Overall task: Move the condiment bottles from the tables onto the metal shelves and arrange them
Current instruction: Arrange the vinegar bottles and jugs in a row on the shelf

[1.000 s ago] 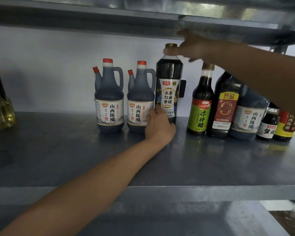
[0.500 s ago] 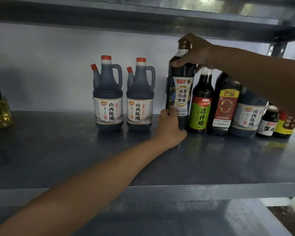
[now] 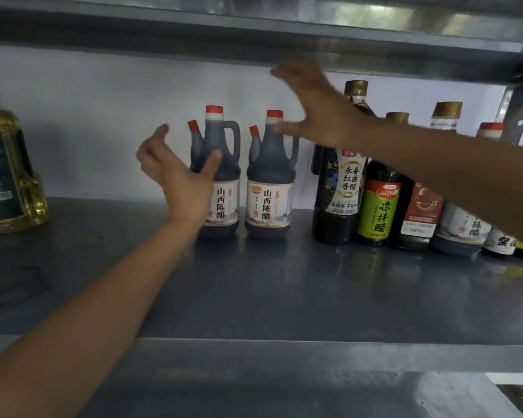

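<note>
Both grips have come off the tall dark bottle (image 3: pixel 340 188). Half a second ago the right one capped its neck and the left one steadied its base; now neither touches it. It stands upright at the back of the metal shelf (image 3: pixel 284 285), just beside the green-label bottle (image 3: pixel 378 209), at the left end of the row.

Left grip (image 3: pixel 175 179): bare hand, wide, fingers and thumb spread, holding nothing. It is raised in front of the left handled jug (image 3: pixel 228 173). The thumb overlaps the jug's shoulder in view; I cannot tell whether they touch.

Right grip (image 3: pixel 320 116): wide, palm flat, fingers straight and pointing left, holding nothing. It hangs above the shoulder of the right handled jug (image 3: pixel 269 191), under the upper shelf (image 3: pixel 254 34). Motion-blurred.

Both jugs are upright with their long axes vertical, close side by side. A clear gap separates the right jug from the tall dark bottle.

Judgement: the tall bottle is placed. The jugs look to be next, probably slid right to close that gap. The left grip is nearer the left jug, which lies just behind it and to its right. The right grip is nearer the right jug, which lies below it. A push from the left at label height should carry both jugs along; a push high on the neck could tip them.

Yellow oil bottle (image 3: pixel 9 176) stands well apart, far left.
</note>
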Motion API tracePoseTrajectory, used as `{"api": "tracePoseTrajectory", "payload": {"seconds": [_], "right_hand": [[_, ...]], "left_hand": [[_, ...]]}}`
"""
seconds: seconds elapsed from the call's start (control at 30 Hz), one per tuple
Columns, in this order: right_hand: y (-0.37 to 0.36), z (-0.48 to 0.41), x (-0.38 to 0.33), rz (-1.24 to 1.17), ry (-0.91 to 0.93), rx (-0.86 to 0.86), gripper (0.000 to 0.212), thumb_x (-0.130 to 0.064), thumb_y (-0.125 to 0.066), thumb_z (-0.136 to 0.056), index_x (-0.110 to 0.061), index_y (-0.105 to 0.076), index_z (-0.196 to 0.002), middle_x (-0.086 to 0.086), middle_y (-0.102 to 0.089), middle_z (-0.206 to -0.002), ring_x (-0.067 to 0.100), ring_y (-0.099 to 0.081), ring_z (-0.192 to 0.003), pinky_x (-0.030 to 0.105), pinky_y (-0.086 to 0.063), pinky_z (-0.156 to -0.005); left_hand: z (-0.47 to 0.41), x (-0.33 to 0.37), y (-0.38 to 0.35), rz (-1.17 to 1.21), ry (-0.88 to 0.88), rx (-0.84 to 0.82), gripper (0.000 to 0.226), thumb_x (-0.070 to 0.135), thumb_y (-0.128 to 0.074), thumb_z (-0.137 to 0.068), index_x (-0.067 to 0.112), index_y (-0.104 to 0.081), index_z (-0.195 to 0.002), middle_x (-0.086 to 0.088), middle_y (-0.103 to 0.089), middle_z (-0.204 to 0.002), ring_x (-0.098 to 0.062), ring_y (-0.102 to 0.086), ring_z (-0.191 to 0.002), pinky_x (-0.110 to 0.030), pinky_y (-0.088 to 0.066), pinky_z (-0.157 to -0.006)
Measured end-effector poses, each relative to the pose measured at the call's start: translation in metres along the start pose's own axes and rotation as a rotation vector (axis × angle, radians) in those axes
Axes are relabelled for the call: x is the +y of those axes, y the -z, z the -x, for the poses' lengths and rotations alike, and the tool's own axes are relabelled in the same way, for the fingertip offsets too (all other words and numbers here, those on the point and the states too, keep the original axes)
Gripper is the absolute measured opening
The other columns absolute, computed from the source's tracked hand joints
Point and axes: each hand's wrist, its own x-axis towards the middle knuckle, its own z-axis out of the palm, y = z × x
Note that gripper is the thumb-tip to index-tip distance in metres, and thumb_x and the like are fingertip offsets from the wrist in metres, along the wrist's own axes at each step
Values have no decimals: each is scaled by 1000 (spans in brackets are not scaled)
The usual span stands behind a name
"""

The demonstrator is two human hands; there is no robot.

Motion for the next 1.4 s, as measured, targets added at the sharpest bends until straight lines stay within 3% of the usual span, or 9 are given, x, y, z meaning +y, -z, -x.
{"api": "tracePoseTrajectory", "payload": {"seconds": [0.07, 0.13, 0.27, 0.4, 0.6, 0.73, 1.07, 1.27, 1.4], "right_hand": [[-25, -13, -18, -137, -102, -80, 86, -44, -66, -83, -15, -20, -149, 9, -14, -157, 27, -12, -144, 35, -16, -115], [-43, -28, -26, -227, -246, -123, 83, -50, -64, -82, -16, -25, -148, 10, -21, -153, 29, -25, -138, 38, -27, -113], [-57, -36, -21, -145, -265, -132, 51, -46, -65, -84, -12, -55, -120, 11, -36, -132, 25, -51, -109, 32, -46, -90], [-52, -32, -14, -138, -166, -157, 34, -30, -63, -89, -7, -57, -113, 15, -37, -126, 27, -48, -109, 28, -43, -88], [-41, -26, 0, -133, -129, -189, 30, -22, -59, -92, -5, -56, -116, 5, -28, -110, 22, -41, -105, 24, -37, -89], [-37, -20, 10, -137, -109, -206, 29, -19, -60, -91, -6, -57, -116, 6, -29, -109, 25, -40, -112, 27, -37, -95], [-41, -11, 16, -152, -108, -149, 31, -17, -62, -89, -10, -56, -119, 16, -38, -126, 24, -40, -117, 21, -32, -92], [-50, 9, 12, 183, 84, 105, 37, -6, -65, -83, -2, -57, -118, 23, -48, -126, 38, -50, -112, 47, -41, -100], [-66, 30, 0, 360, 195, 165, 47, -2, -69, -76, 2, -56, -121, 22, -55, -124, 41, -53, -114, 49, -39, -101]], "left_hand": [[-17, -19, 9, -2, 267, -195, 85, 34, -76, -76, 15, -28, -143, -13, -29, -146, -26, -34, -134, -34, -35, -109], [-21, -30, 14, 108, 506, -477, 91, 31, -78, -74, 16, -25, -146, -12, -39, -147, -25, -43, -131, -39, -39, -104], [-14, -46, 11, 92, 511, -756, 65, 9, -86, -58, 16, -60, -117, -5, -68, -116, -19, -63, -106, -33, -51, -87], [-14, -50, 9, 78, 476, -745, 69, 7, -88, -55, 14, -60, -118, -3, -68, -114, -19, -62, -108, -40, -51, -93], [0, -40, -1, 117, 428, -751, 67, 6, -87, -58, 14, -59, -118, 0, -68, -111, -14, -63, -101, -24, -52, -75], [6, -40, -7, 135, 441, -775, 77, 11, -91, -53, 14, -56, -122, 1, -69, -111, -14, -64, -103, -31, -55, -82], [15, -32, -11, 148, 411, -764, 63, 4, -86, -61, 19, -53, -112, 6, -65, -102, -4, -61, -88, -18, -49, -68], [17, -39, -14, 180, 403, -811, 57, 5, -82, -67, 16, -60, -118, -3, -67, -116, -13, -64, -103, -25, -51, -79], [16, -45, -17, 126, 405, -831, 59, 12, -82, -69, 14, -57, -123, -3, -66, -120, -17, -62, -110, -31, -51, -88]]}}
